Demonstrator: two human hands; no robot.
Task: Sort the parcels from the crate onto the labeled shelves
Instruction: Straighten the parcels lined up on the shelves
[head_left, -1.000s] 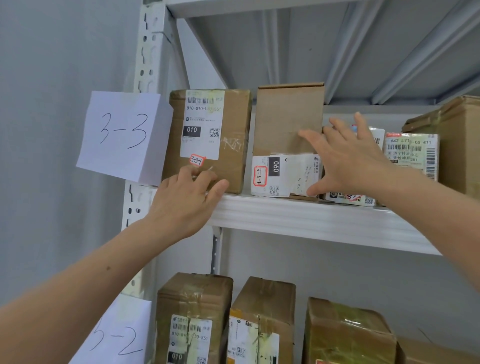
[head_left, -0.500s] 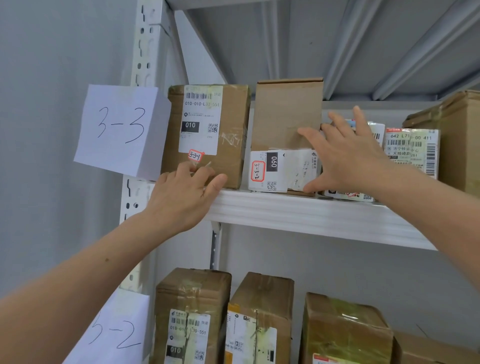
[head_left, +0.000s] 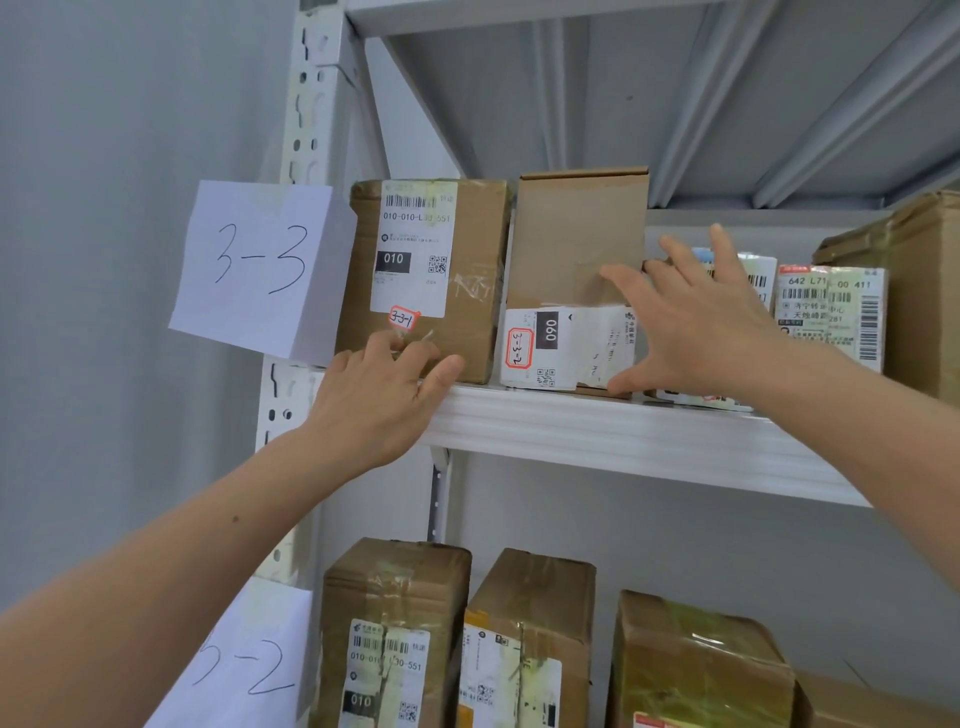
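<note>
Head view: the left hand reaches up to the shelf, fingers nearly straight and close together. Their tips rest on the lower front of the 010 parcel, just under its small red-edged sticker marked 3-3-1. The thumb lies out to the side along the shelf's front lip. Nothing is gripped; it is a flat touch.

The right hand is spread wide. Its forefinger lies across the front of the 060 parcel, a plain brown box standing upright just beside the 010 parcel. The thumb points down to that box's lower right corner at the shelf edge. The other fingers fan upward over a white-labelled parcel behind the hand; whether they touch it cannot be told. This hand covers the right part of the 060 parcel's white label.

Both parcels stand at the left end of the shelf, next to the 3-3 sign fixed to the white upright post. Further right are another labelled parcel and a large brown carton. On the level below, beside a 3-2 sign, stand three taped brown boxes, set close in a row
</note>
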